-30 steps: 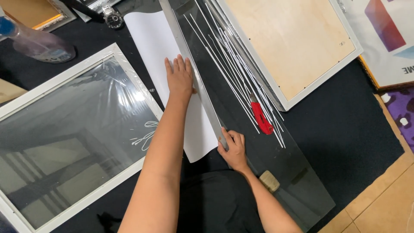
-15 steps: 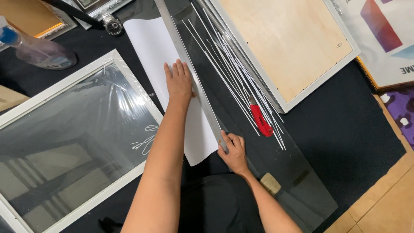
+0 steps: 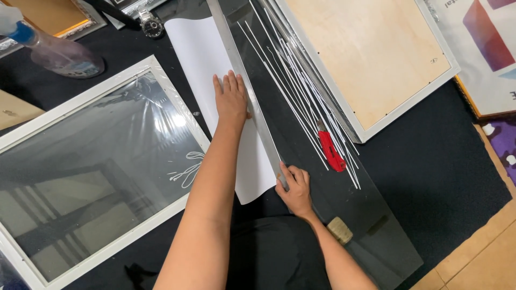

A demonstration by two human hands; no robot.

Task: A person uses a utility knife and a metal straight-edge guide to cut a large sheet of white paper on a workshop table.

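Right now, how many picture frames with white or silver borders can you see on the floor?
3, perhaps more hidden: the white-bordered glass frame at left, the white-bordered frame showing its wooden back at upper right, and a silver-edged frame corner at top left.

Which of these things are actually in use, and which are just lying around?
In use:
left hand flat on white paper sheet
right hand at the long metal straightedge
glass pane beneath

Lying about:
red utility knife
thin white strips
spray bottle
white-framed glass
wood-backed frame

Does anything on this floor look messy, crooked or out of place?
Mostly tidy. A red utility knife lies loose among scattered thin white strips on the dark glass sheet, apart from both hands.
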